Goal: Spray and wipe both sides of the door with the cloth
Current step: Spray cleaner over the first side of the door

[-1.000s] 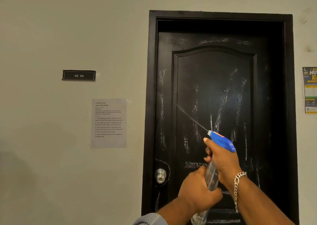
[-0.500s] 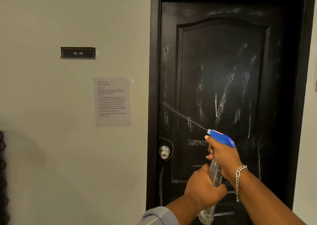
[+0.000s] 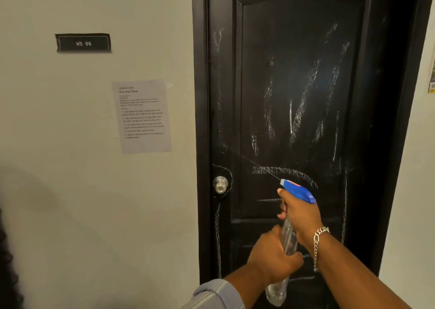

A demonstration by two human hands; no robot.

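Note:
A black panelled door [image 3: 303,78] stands closed in its black frame, streaked with white chalky marks. My right hand [image 3: 300,217] grips the neck of a clear spray bottle [image 3: 288,238] with a blue trigger head, fingers curled round the trigger. My left hand [image 3: 273,259] holds the bottle's clear body lower down. A thin jet of spray runs up and left from the nozzle toward the door's left stile above the silver round knob [image 3: 220,184]. No cloth is in view.
Left of the door is a pale wall with a black nameplate [image 3: 83,43] reading WS 06 and a taped paper notice [image 3: 143,116]. A poster's edge [image 3: 432,73] shows on the wall at the right. Something dark sits at the lower left edge.
The view has moved closer to the door and dropped lower. Both hands keep hold of the bottle, and the spray jet now points lower on the door, nearer the knob.

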